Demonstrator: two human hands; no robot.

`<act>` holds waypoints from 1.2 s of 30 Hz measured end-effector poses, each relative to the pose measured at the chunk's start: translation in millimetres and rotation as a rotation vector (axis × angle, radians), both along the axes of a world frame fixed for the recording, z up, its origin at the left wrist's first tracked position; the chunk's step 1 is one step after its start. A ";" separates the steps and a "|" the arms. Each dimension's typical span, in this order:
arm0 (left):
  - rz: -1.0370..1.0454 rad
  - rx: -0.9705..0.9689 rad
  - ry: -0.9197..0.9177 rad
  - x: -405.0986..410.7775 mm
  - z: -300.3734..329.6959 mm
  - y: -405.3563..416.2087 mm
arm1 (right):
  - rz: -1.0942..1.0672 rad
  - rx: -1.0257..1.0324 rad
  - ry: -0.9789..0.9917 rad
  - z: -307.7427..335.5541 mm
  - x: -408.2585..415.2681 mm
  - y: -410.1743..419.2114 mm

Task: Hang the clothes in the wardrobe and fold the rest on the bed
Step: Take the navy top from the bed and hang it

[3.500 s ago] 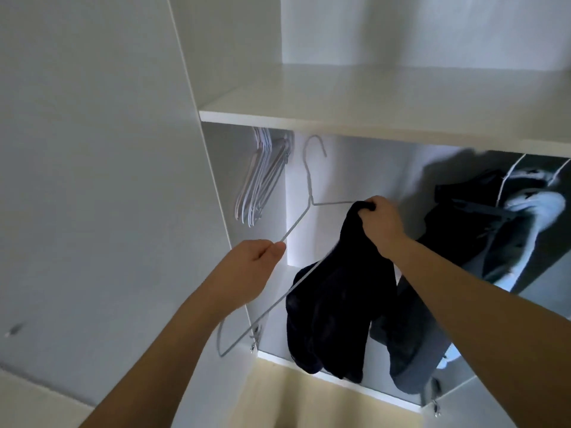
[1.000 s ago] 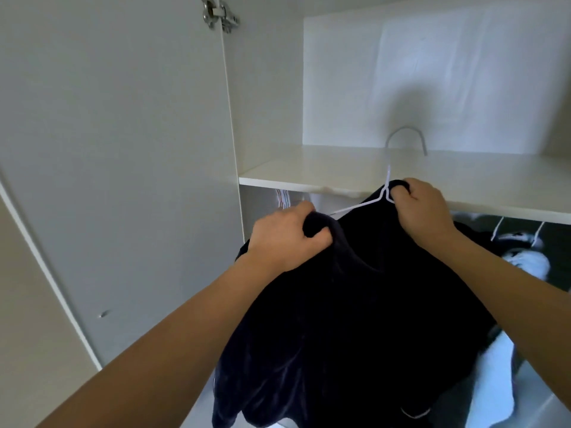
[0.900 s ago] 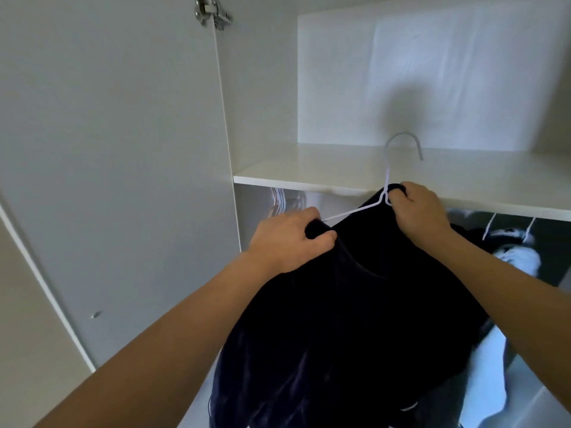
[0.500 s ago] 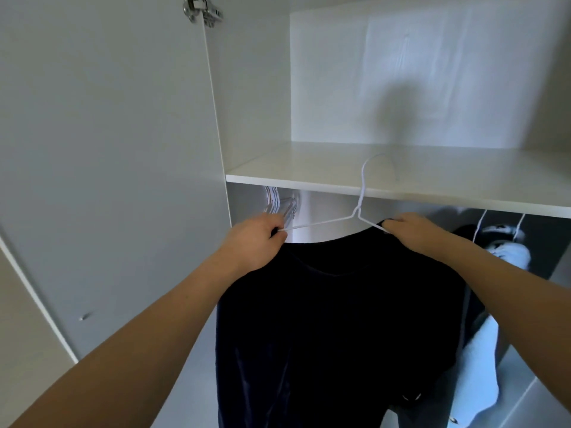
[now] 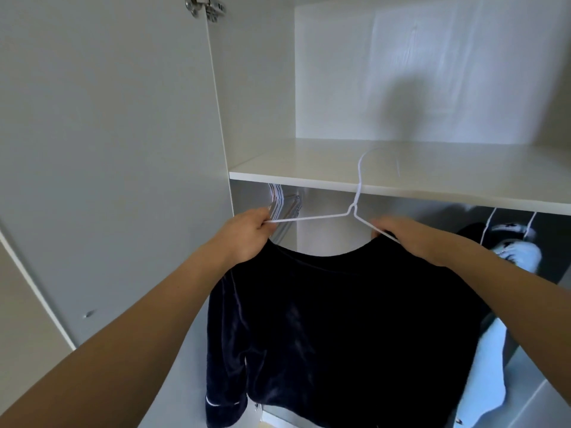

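Observation:
A dark navy velvet top (image 5: 349,329) hangs spread on a white wire hanger (image 5: 352,211) in front of the open wardrobe. My left hand (image 5: 247,236) grips the hanger's left end together with the top's shoulder. My right hand (image 5: 401,236) holds the right shoulder of the top over the hanger's right arm. The hanger's hook rises in front of the white shelf (image 5: 432,177) and touches nothing.
Several empty wire hangers (image 5: 281,208) hang at the left under the shelf. Black and white clothes (image 5: 509,248) hang at the right. The open wardrobe door (image 5: 108,149) stands close on the left, its hinge (image 5: 204,7) at the top.
The bunched top has been drawn over the hanger and now hangs spread out. My hands have moved apart to the two shoulders. The hanger sits lower, at the shelf's edge.

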State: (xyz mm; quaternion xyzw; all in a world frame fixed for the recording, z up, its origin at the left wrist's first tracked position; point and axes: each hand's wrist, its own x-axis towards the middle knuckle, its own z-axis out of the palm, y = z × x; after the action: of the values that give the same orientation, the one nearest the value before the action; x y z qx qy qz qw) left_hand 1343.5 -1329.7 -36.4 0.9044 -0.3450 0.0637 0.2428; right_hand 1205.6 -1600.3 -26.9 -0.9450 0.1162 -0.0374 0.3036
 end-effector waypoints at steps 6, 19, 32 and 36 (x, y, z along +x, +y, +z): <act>-0.090 0.083 -0.159 -9.5 10.7 -13.1 | 0.014 -0.112 -0.082 -6.8 13.5 0.3; -0.061 -0.018 -0.289 -0.1 -3.5 -16.2 | -0.261 0.050 -0.231 -31.9 -20.9 -20.3; -0.056 0.078 -0.472 -18.5 -19.2 -33.0 | 0.136 0.359 -0.020 -12.3 -0.5 13.0; -0.128 0.253 -0.462 -24.4 -25.3 -28.4 | 0.106 0.453 -0.003 -3.9 14.2 32.9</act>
State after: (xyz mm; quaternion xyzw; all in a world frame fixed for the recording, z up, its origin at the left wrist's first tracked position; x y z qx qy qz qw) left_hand 1319.1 -1358.2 -61.7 0.8654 -0.4530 0.2091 0.0462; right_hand 1219.8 -1567.4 -30.8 -0.8574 0.0713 0.0043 0.5096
